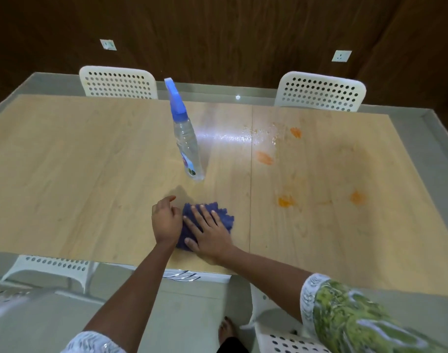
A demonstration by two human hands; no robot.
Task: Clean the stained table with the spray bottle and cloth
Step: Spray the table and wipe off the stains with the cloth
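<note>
Head view: a clear spray bottle (pixel 186 146) with a blue trigger top stands upright on the wooden desk (pixel 77 161), its see-through body looking mostly clear, so how much liquid it holds I cannot tell. Nearer the front edge lies a bunched blue cloth (pixel 217 212); the right hand (pixel 210 233) presses flat on it, grip apart with fingers straight, while the left hand (pixel 166 220) touches its left side with fingers curled at the cloth's edge. Orange stains (pixel 265 157) and a wet patch mark the desk to the right, well apart from the cloth.
</note>
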